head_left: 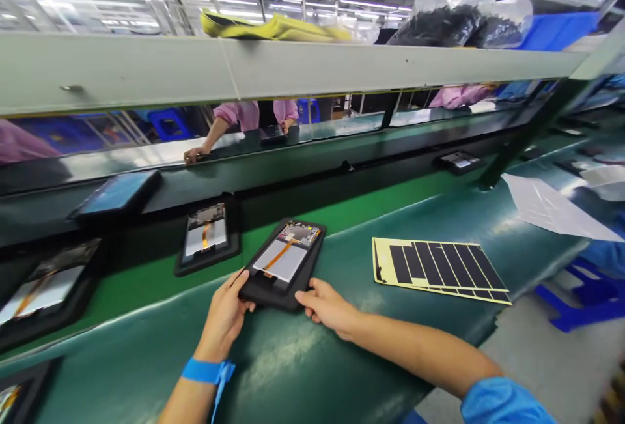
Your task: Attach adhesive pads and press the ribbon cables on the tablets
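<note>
Between my hands is a black foam tray point(267, 296) with an opened tablet point(284, 256) lying in it; a silver battery, an orange ribbon cable and a circuit board show. My left hand point(225, 313), with a blue band on the wrist, grips the tray's near left corner. The near right corner is pinched by the thumb and fingers of my right hand point(326, 307). The tray's far end reaches over the green conveyor belt, its near end over the dark green mat. To the right lies a yellow sheet point(442, 269) with black adhesive strips.
More trays with opened tablets stand on the left: one on the belt point(206, 236), another point(46, 287) nearer me. A white sheet point(556, 206) lies at right. A slanted green post point(530, 131) rises beyond it. Across the line, a person in pink point(244, 118) works.
</note>
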Action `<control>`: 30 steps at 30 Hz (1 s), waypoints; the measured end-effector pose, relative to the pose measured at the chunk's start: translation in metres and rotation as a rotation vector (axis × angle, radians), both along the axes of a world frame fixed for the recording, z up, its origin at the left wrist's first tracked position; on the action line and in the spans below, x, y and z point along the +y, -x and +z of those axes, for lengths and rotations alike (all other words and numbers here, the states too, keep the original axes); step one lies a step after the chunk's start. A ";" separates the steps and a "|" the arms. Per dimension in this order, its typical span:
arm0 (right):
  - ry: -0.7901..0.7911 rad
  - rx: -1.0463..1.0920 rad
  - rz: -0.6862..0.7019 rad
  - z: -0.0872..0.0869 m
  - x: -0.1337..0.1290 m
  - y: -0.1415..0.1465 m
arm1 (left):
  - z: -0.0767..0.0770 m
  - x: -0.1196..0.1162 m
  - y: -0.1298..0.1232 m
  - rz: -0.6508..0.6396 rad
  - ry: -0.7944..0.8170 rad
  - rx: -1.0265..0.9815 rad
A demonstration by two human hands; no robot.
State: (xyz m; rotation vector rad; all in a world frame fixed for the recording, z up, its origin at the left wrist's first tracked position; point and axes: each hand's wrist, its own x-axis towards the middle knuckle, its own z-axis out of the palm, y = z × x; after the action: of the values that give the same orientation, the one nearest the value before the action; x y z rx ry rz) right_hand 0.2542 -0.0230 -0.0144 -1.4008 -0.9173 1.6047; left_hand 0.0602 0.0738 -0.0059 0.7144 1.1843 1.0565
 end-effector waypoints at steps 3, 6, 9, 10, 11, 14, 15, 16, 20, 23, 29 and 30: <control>-0.024 0.011 0.164 0.003 -0.024 -0.005 | 0.000 -0.010 0.009 0.020 0.031 -0.019; -0.055 -0.043 0.281 0.008 -0.046 -0.017 | -0.001 -0.018 0.023 0.015 0.076 -0.008; -0.239 -0.235 0.408 0.019 -0.069 -0.029 | -0.001 -0.026 0.038 -0.084 0.133 -0.002; -0.318 -0.300 0.452 0.024 -0.076 -0.033 | -0.001 -0.029 0.042 -0.147 0.156 -0.005; -0.390 -0.348 0.486 0.029 -0.081 -0.036 | 0.000 -0.032 0.045 -0.215 0.178 -0.002; -0.536 -0.409 0.545 0.041 -0.090 -0.040 | 0.002 -0.038 0.046 -0.369 0.179 0.062; -0.567 -0.420 0.564 0.044 -0.090 -0.040 | 0.002 -0.039 0.045 -0.391 0.145 0.105; -0.594 -0.433 0.584 0.046 -0.090 -0.040 | 0.002 -0.039 0.042 -0.398 0.091 0.157; -0.666 -0.564 0.575 0.046 -0.084 -0.034 | -0.004 -0.036 0.034 -0.310 -0.350 0.528; -0.743 -0.686 0.512 0.039 -0.078 -0.027 | -0.009 -0.035 0.040 -0.221 -0.555 0.779; -0.999 -0.967 0.447 0.016 -0.056 0.000 | -0.009 -0.049 0.061 -0.383 -0.578 0.907; -1.023 -1.042 0.446 0.014 -0.051 0.005 | -0.008 -0.052 0.061 -0.418 -0.582 0.921</control>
State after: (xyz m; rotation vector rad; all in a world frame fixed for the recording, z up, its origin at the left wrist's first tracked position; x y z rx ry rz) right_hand 0.2489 -0.0740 -0.0008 -1.2031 -2.3356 0.2988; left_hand -0.0003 0.0218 -0.0139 1.9562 1.3816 0.7014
